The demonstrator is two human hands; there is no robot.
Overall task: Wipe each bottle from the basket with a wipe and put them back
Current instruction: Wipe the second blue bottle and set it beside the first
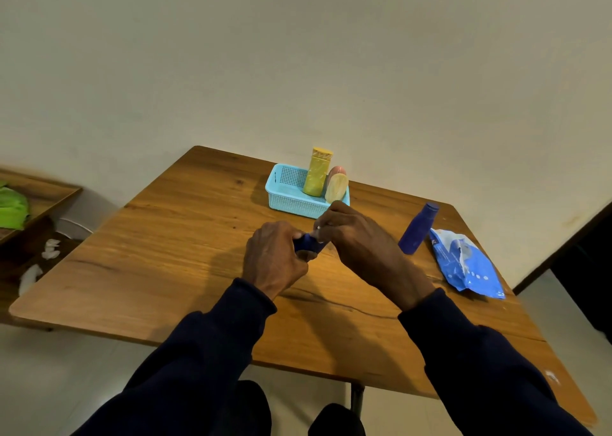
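So the small dark-blue plastic bottle (pixel 308 242) lies roughly sideways between both hands over the wooden worktop (pixel 165 253). The left hand (pixel 275 256) has its grip curled round one end, and the right hand (pixel 357 236) pinches a bit of white wipe (pixel 319 228) at the other. The light-blue mesh basket (pixel 288 200) is just beyond, closer to the right hand.

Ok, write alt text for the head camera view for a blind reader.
The left hand grips a dark blue bottle over a wooden table; the right hand presses a wipe to it. Behind, a basket holds two bottles.
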